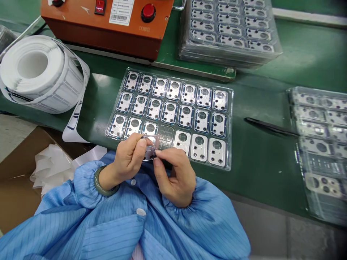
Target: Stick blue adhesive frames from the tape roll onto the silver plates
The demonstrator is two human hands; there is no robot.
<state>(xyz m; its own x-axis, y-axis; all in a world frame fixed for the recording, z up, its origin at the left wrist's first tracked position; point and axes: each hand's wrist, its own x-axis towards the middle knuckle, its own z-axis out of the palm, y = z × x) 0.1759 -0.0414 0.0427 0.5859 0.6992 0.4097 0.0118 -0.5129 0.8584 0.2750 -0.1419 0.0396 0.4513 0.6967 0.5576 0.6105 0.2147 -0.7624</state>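
Observation:
My left hand (128, 158) pinches a small silver plate (148, 154) by its left edge, just above the front rim of a clear plastic tray (231, 130). The fingertips of my right hand (176, 173) are closed at the plate's right edge, on a thin dark blue strip (154, 150) that looks like a frame-shaped sticker; its exact shape is partly hidden. Rows of similar plates with holes lie in the tray; most have blue edging, while the plates (199, 147) in the front row's right part show plain metal. Beside my fingers, one pocket (166, 136) shows its plastic grid.
On the left stands a roll of white labels (54, 79), its strip trailing over a cardboard box (18, 180) with crumpled backing paper (54, 168). Behind are an orange machine (127, 32) and stacked trays (230, 54). Black tweezers (271, 126) lie near another tray (320, 162) at right.

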